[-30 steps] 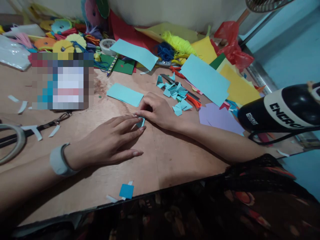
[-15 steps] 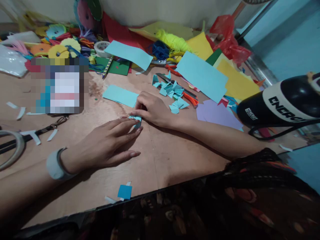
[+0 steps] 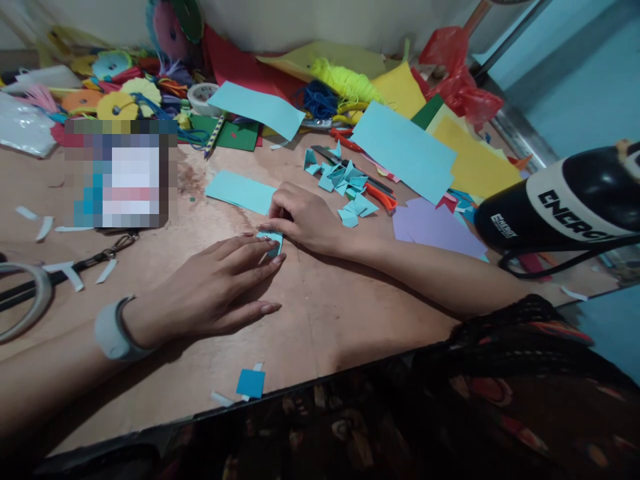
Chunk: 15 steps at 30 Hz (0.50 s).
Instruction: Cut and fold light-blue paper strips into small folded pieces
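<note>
A small piece of light-blue paper (image 3: 273, 252) lies on the wooden table, partly hidden under my fingers. My left hand (image 3: 217, 283) rests over it from the left, fingers stretched out and fingertips touching it. My right hand (image 3: 304, 217) is curled at its far edge, thumb and bent fingers closed on it; the exact grip is hidden. Just behind lies a light-blue paper strip (image 3: 239, 192), its right end reaching the right hand. Several folded light-blue paper pieces (image 3: 345, 179) are heaped to the right of the strip.
Orange-handled scissors (image 3: 381, 198) lie by the folded pieces. A light-blue sheet (image 3: 405, 152), purple paper (image 3: 435, 227) and a black bottle (image 3: 560, 200) stand to the right. Yarn (image 3: 347, 80) and craft scraps line the back. A blue paper square (image 3: 251, 383) is near the front edge.
Both hands stay almost in the same place on the small paper piece. The view shifts only very slightly.
</note>
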Tool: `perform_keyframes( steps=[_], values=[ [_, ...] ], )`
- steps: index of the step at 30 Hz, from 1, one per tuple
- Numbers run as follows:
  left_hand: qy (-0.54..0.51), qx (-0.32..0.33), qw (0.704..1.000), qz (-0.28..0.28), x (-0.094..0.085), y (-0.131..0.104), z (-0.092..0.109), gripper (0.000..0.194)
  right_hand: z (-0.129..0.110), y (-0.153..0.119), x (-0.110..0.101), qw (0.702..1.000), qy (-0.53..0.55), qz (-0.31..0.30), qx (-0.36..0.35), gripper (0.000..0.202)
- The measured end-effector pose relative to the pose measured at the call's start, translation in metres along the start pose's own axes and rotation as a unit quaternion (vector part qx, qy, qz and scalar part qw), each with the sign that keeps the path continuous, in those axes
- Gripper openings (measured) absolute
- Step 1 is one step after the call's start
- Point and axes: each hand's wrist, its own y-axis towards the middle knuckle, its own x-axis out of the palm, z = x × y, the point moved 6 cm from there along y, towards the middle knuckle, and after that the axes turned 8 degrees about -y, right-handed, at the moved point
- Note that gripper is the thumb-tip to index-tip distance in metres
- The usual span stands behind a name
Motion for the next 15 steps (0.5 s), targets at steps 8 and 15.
perform_keyframes(
  steps=[8, 15],
  values=[
    [-0.006, 0.005, 1.0, 0.002, 0.001, 0.0, -0.001, 0.054, 0.01, -0.001, -0.012, 0.991, 0.125, -0.057, -0.008, 0.019],
    [-0.011, -0.001, 1.0, 0.0, 0.001, 0.0, -0.002, 0.054, 0.011, -0.005, -0.019, 0.981, 0.127, -0.141, -0.041, 0.014]
  ],
)
